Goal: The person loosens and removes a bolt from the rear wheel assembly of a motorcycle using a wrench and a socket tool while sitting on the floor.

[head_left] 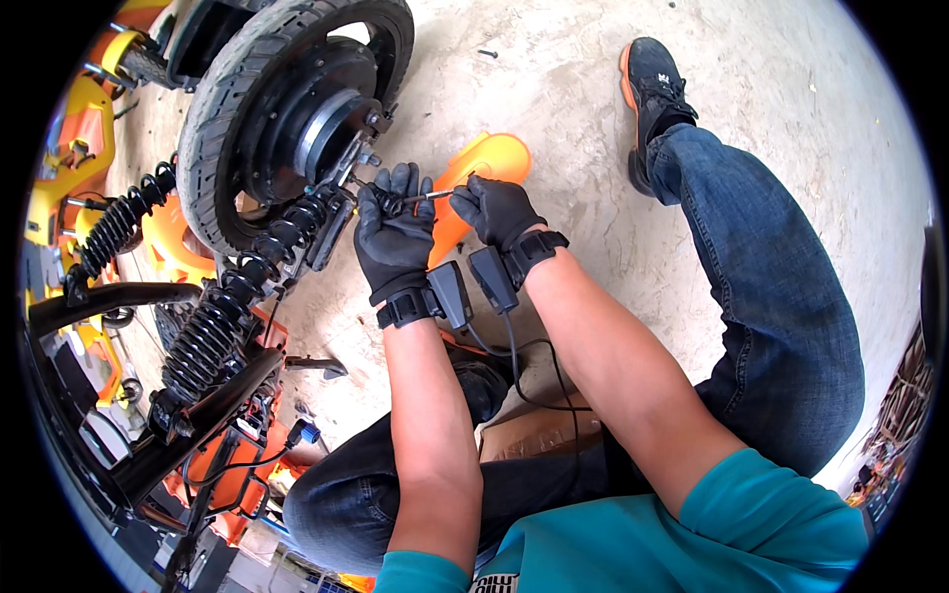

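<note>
Both my hands wear black gloves and meet beside the axle of a black wheel (314,128). My left hand (395,242) is turned palm up, its fingers curled around a small dark part (388,203); the part's exact kind is hard to make out. A thin dark strand (358,182) runs from there toward the axle end. My right hand (499,210) pinches a slim metal rod (435,196) between thumb and fingers. The rod's other end reaches the dark part in my left palm.
Black coil-spring shock absorbers (203,346) and a black tube frame (198,420) stand at left. Behind my hands an orange curved panel (494,158) lies on the concrete floor. A small bolt (488,53) lies farther off. Cables (524,395) hang from my wrist-strapped boxes. Cardboard (544,435) is between my legs.
</note>
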A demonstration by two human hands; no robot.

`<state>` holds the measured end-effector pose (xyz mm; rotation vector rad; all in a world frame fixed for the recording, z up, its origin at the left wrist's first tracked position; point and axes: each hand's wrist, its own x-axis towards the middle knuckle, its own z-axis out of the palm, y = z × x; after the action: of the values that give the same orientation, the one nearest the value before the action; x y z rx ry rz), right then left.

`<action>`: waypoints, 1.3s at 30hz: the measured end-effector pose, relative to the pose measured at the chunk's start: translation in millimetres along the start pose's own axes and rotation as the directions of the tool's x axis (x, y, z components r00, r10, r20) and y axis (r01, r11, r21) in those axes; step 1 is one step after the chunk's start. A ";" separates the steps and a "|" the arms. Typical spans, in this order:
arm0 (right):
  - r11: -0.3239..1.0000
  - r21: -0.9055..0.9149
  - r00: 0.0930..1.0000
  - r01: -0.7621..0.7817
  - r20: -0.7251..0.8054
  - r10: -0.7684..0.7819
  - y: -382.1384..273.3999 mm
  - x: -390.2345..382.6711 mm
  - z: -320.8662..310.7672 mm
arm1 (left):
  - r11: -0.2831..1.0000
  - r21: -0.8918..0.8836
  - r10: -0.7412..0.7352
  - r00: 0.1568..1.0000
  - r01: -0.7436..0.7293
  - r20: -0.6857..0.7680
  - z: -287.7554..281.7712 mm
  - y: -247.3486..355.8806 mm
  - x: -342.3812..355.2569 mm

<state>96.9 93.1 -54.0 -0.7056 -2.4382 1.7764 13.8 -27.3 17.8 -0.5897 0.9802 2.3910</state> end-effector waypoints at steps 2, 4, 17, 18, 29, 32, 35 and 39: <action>0.999 -0.043 1.000 0.017 0.004 -0.016 -3.0 -0.2 -2.9 | 1.000 -0.016 -0.006 1.000 0.006 0.021 -1.1 -0.2 0.1; 0.982 0.186 0.997 0.043 -0.072 -0.031 17.7 2.5 3.8 | 1.000 -0.005 -0.029 0.996 0.029 0.088 -5.6 -3.9 5.0; 0.167 0.896 0.816 -0.411 0.280 0.505 -19.3 16.2 1.2 | 1.000 -0.004 -0.019 0.877 0.025 0.480 -31.4 3.9 14.6; 0.191 0.901 0.831 -0.390 0.255 0.495 -22.5 18.2 -1.4 | 1.000 0.000 -0.019 0.901 0.020 0.432 -32.7 3.3 14.7; 0.436 0.856 0.890 -0.279 0.060 0.451 -50.0 40.7 -22.7 | 0.879 0.457 0.148 0.989 -0.134 0.006 -23.8 6.1 5.5; 0.472 0.844 0.898 -0.255 0.025 0.440 -53.8 41.5 -23.3 | 0.844 0.511 0.223 0.973 -0.161 -0.061 -15.0 3.0 3.6; 0.518 0.834 0.914 -0.192 -0.041 0.404 -58.0 44.8 -24.4 | 0.823 0.547 0.239 0.967 -0.156 -0.083 -12.6 4.0 2.9; 0.616 0.782 0.945 -0.088 -0.130 0.301 -78.2 44.2 -28.4 | 0.806 0.584 0.224 0.963 -0.097 -0.149 -9.5 7.0 0.9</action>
<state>39.6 116.7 17.0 -1.0083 -1.2332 2.3471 11.0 -38.3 14.9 -0.5447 1.8215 2.0228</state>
